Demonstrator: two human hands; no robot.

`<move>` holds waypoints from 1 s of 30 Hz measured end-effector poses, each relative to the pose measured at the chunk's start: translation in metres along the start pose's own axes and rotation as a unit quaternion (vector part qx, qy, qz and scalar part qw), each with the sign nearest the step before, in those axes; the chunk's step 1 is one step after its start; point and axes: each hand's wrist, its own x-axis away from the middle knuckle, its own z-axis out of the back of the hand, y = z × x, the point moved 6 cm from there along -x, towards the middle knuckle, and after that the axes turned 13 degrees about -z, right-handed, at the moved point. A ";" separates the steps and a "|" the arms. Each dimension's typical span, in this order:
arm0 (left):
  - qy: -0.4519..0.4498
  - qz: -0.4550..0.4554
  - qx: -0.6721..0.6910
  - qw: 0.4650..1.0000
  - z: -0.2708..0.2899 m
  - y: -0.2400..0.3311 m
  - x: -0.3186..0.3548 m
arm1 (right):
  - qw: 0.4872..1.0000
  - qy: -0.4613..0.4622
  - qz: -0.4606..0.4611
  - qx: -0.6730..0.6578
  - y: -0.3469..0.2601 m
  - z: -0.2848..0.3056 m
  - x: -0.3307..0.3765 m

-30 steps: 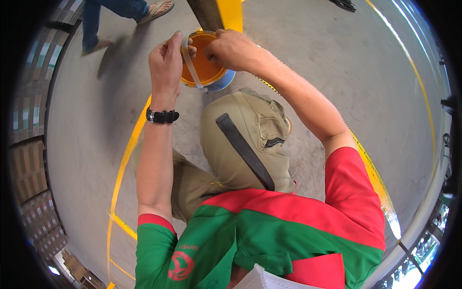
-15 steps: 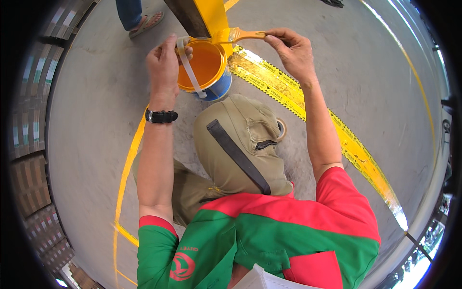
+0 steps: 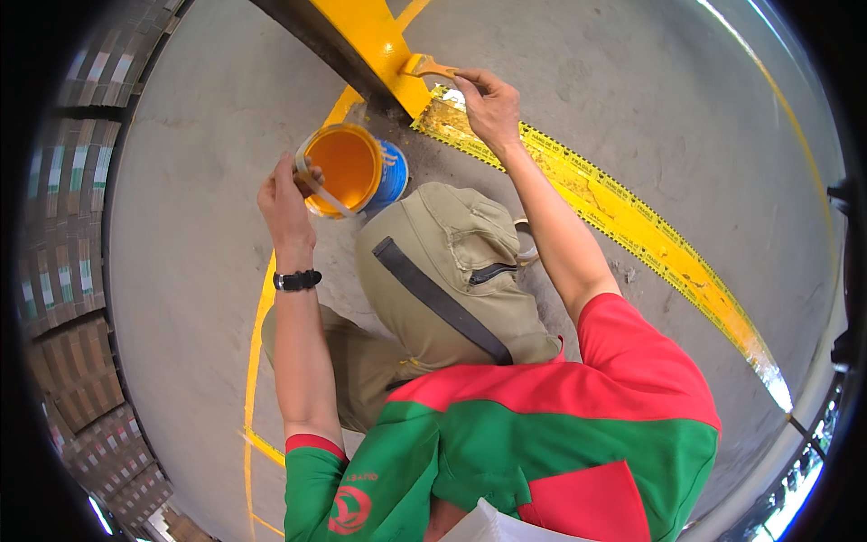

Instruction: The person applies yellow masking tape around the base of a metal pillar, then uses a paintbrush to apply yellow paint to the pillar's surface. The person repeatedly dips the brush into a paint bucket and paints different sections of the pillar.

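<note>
My right hand [image 3: 492,110] pinches the handle of a flat paintbrush [image 3: 441,70]. The brush's yellow-coated bristles rest against the lower part of a yellow-painted post [image 3: 375,45]. One side face of this post is dark. My left hand [image 3: 291,194], with a black watch on its wrist, is closed on the near left rim and pale handle of a blue paint bucket [image 3: 394,172]. The bucket tilts toward me and to the left, its inside coated orange-yellow. What my left fingertips grip at the rim is partly hidden.
A yellow floor strip [image 3: 623,217] edged with printed tape curves from the post toward the lower right. A tape roll [image 3: 526,242] lies by my bent knee. Thin yellow lines [image 3: 259,334] run on the left floor. Stacked cardboard [image 3: 77,352] stands far left.
The brush has gone from the bucket's rim to the post. My left hand has drawn the bucket down and left, tilting it. A person's sandalled foot at the top has left the view.
</note>
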 end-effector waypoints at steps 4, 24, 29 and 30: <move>-0.003 0.022 -0.044 0.999 0.016 -0.026 0.008 | 0.995 0.033 0.083 0.049 0.011 0.019 0.010; 0.063 0.081 -0.065 0.993 0.061 -0.071 0.061 | 0.984 -0.034 -0.041 0.172 0.074 -0.027 0.004; 0.066 0.068 -0.067 0.993 0.060 -0.072 0.069 | 0.992 -0.030 0.036 0.117 0.064 -0.047 0.007; 0.073 0.085 -0.060 0.992 0.061 -0.074 0.072 | 0.997 -0.019 0.008 0.078 0.063 -0.039 0.010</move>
